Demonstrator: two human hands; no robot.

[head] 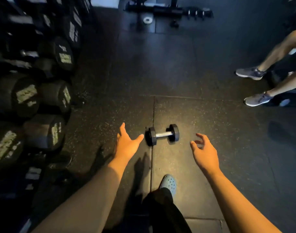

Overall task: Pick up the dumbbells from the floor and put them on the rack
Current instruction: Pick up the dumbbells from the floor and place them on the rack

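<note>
Both hands, left hand (127, 145) and right hand (205, 153), were spread empty; one dumbbell (162, 134) remained on floor, rack (34, 91) placement pending.

Dark speckled rubber floor (202, 165), tile seams showing, one running right under small dumbbell (162, 135) that's lying on its side with chrome handle. Rack (34, 101) on left standing on same floor, stacked with big black dumbbells. Blue perforated clog (168, 183) planted near bottom. Two grey sneakers (254, 86) resting far right. Bench frame (160, 10) sitting at top, small white ring (147, 20) lying beside it.
</note>
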